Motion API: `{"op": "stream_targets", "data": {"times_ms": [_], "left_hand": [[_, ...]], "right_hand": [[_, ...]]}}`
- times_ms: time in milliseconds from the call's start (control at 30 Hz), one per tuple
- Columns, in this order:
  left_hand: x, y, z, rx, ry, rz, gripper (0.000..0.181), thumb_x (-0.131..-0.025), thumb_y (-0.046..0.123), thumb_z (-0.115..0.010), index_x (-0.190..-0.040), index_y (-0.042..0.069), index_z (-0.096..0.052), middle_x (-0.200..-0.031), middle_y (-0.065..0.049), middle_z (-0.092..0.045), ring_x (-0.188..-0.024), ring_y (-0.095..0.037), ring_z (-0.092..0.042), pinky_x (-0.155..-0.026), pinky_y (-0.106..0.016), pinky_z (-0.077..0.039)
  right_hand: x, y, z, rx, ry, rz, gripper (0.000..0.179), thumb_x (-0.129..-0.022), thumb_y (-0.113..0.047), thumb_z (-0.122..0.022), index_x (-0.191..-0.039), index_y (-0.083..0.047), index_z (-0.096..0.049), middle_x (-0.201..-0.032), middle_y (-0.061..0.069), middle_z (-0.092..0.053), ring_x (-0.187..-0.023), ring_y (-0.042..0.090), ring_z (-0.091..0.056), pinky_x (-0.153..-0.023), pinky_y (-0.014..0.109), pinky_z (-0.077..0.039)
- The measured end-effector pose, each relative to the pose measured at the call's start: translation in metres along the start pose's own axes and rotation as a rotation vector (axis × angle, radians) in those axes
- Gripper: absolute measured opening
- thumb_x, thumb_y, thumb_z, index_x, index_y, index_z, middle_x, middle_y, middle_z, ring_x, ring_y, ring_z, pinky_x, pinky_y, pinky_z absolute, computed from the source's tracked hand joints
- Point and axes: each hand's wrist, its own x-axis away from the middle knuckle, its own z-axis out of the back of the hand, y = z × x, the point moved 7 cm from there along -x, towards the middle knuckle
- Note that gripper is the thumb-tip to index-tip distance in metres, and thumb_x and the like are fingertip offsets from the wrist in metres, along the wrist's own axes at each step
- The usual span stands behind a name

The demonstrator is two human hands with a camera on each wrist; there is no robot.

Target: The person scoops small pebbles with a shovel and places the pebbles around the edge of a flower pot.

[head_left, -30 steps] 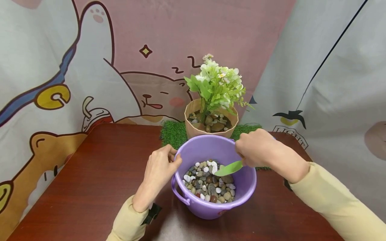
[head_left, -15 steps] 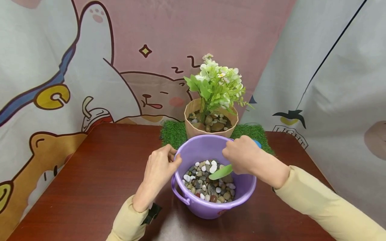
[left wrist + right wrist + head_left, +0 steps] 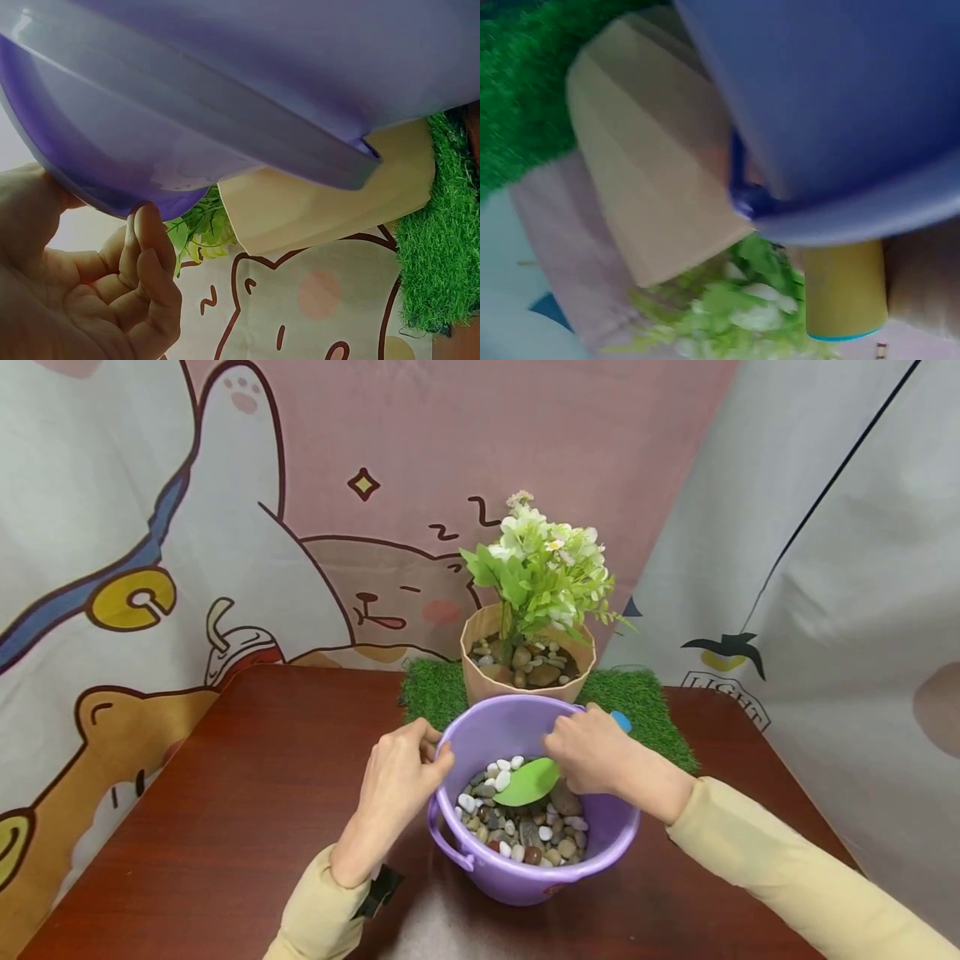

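A purple bucket (image 3: 517, 887) holds pebbles (image 3: 528, 835) in white, grey, tan and brown. My left hand (image 3: 400, 777) pinches its left rim between thumb and fingers; the left wrist view shows this hand (image 3: 105, 277) at the rim from below. Over the bucket's right side, my right hand (image 3: 592, 752) grips a garden trowel. The trowel's green blade (image 3: 528, 782) lies low over the pebbles, its tip among the white ones. In the right wrist view the trowel's yellow handle (image 3: 845, 289) shows a blue end, and part of the hand is cut off.
Just behind the bucket stands a beige pot (image 3: 517, 693) with white flowers (image 3: 551, 552) and stones inside. Under it lies an artificial grass mat (image 3: 435, 693). All rest on a dark red-brown table (image 3: 300, 743), with a cartoon-printed cloth (image 3: 420, 443) hanging behind.
My right hand has moved left, further over the bucket, and the trowel blade has slid left across the pebbles and turned its broad face up. My left hand has stayed at the rim.
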Motion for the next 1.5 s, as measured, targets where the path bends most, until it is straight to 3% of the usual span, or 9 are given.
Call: {"op": "stream_targets", "data": {"times_ms": [233, 467, 700, 967, 1200, 1500], "left_hand": [[0.0, 0.0, 0.001, -0.008, -0.004, 0.004, 0.008, -0.076, 0.014, -0.067, -0.079, 0.007, -0.067, -0.065, -0.003, -0.065, -0.056, -0.015, -0.056, -0.053, -0.028, -0.045], [0.001, 0.001, 0.001, -0.009, -0.003, 0.007, 0.008, -0.076, 0.014, -0.067, -0.079, 0.007, -0.067, -0.065, -0.003, -0.065, -0.056, -0.015, -0.057, -0.054, -0.029, -0.045], [0.001, 0.0, 0.0, 0.0, -0.003, 0.012, 0.008, -0.075, 0.014, -0.066, -0.078, 0.007, -0.067, -0.064, -0.002, -0.065, -0.056, -0.015, -0.057, -0.055, -0.03, -0.046], [0.001, 0.0, 0.0, 0.009, -0.002, 0.011, 0.007, -0.075, 0.014, -0.067, -0.078, 0.007, -0.067, -0.064, -0.002, -0.064, -0.056, -0.014, -0.056, -0.055, -0.03, -0.046], [0.001, 0.001, 0.0, 0.015, 0.004, -0.001, 0.007, -0.075, 0.014, -0.067, -0.077, 0.007, -0.067, -0.064, -0.002, -0.065, -0.056, -0.014, -0.057, -0.054, -0.028, -0.045], [0.001, 0.001, 0.0, 0.015, -0.002, 0.002, 0.008, -0.075, 0.015, -0.067, -0.078, 0.007, -0.067, -0.065, -0.003, -0.065, -0.056, -0.014, -0.057, -0.054, -0.028, -0.045]], "right_hand": [[0.003, -0.007, -0.008, -0.031, 0.112, 0.084, 0.02, -0.059, -0.01, -0.071, -0.065, -0.016, -0.053, -0.059, 0.001, -0.053, -0.052, 0.019, -0.049, -0.052, 0.036, -0.041], [0.005, -0.019, -0.015, -0.042, 0.177, 0.162, 0.015, -0.068, -0.015, -0.07, -0.071, -0.015, -0.056, -0.062, 0.001, -0.055, -0.055, 0.019, -0.051, -0.054, 0.033, -0.041], [0.007, -0.018, -0.015, -0.04, 0.227, 0.182, 0.015, -0.069, -0.019, -0.072, -0.072, -0.015, -0.058, -0.061, -0.001, -0.053, -0.054, 0.017, -0.049, -0.054, 0.032, -0.038], [0.013, -0.012, -0.008, -0.13, 0.26, 0.213, 0.02, -0.069, -0.023, -0.077, -0.082, -0.018, -0.063, -0.067, -0.003, -0.054, -0.06, 0.015, -0.051, -0.058, 0.029, -0.038], [0.017, -0.005, 0.0, -0.211, 0.314, 0.239, 0.021, -0.07, -0.022, -0.077, -0.082, -0.019, -0.061, -0.07, -0.004, -0.053, -0.062, 0.013, -0.05, -0.063, 0.03, -0.041], [0.025, 0.021, 0.01, -0.359, 0.317, 0.22, 0.017, -0.074, -0.019, -0.076, -0.083, -0.022, -0.062, -0.074, -0.009, -0.056, -0.062, 0.004, -0.048, -0.061, 0.026, -0.043]]}}
